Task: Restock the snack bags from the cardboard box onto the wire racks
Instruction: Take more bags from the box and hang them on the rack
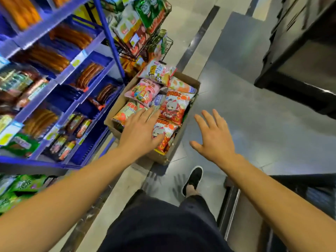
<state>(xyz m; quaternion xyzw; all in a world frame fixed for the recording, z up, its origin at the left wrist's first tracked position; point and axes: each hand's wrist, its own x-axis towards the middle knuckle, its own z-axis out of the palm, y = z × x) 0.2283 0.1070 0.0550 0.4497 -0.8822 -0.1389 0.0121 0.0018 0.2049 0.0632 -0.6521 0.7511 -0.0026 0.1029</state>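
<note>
A cardboard box (114,116) stands on the floor by the blue shelving, full of several bright snack bags. A red bag with a cartoon figure (175,104) lies at the box's right side, a pink bag (143,90) in the middle. My left hand (140,130) reaches over the box's near half, fingers straight, above an orange bag (125,113); whether it touches is unclear. My right hand (212,135) hovers open over the floor just right of the box, holding nothing. Black wire racks (163,45) with snack bags rise behind the box.
Blue shelves (76,57) with packed sausages fill the left. A dark cabinet (298,51) stands at the upper right, and another dark unit (281,197) at the lower right. Grey tiled aisle floor (245,110) runs between them. My black shoe (193,179) is below the box.
</note>
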